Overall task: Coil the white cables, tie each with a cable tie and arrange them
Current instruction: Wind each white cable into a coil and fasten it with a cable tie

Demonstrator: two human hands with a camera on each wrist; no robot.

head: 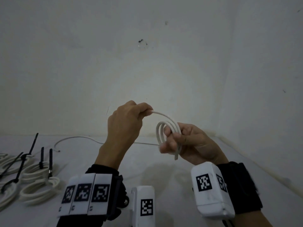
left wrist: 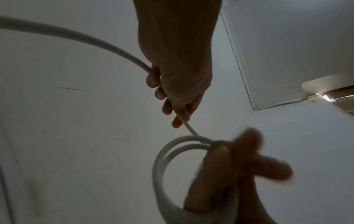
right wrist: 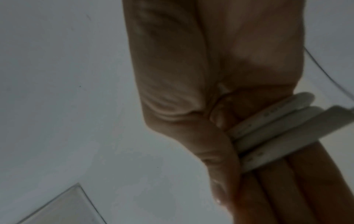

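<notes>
1. At the left edge of the table, several tied coils of white cable lay close together, each already closed with a black cable tie. This part of the task looked finished, apart perhaps from the final arranging.
2. Near the back edge, the loose tail of a white cable lay on the table, not yet wound.
3. The left hand, raised above the table, pinched the cable between thumb and curled fingers and led it over toward the right.
4. The right hand held the half-made coil in the air, the fingers curled round about three loops.
5. Judging from this, the current cable was only partly coiled; the rest of its winding, its tie and its placing beside the others were still to be done.
</notes>
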